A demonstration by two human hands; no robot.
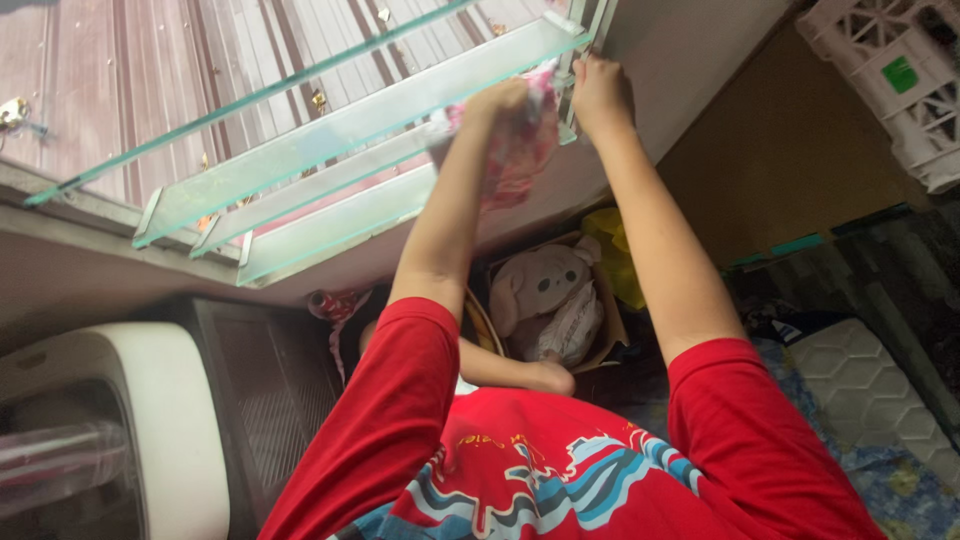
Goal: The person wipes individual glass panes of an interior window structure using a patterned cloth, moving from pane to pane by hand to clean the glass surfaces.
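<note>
Red shirt sleeves [400,420] sit closest, both arms stretched up to the glass louvre slats [340,130], which run long from lower left to upper right. Left hand [500,100] is bunched tight around a pink patterned cloth [520,150] pressed on a slat; right hand [598,90] pinches the slat's end by the frame.

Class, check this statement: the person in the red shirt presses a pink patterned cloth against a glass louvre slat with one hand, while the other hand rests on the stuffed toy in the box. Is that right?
Not quite. In the head view the left hand does press the pink patterned cloth against a glass louvre slat, but the right hand is not on the stuffed toy in the box; it is raised at the slat's end by the window frame.
</note>
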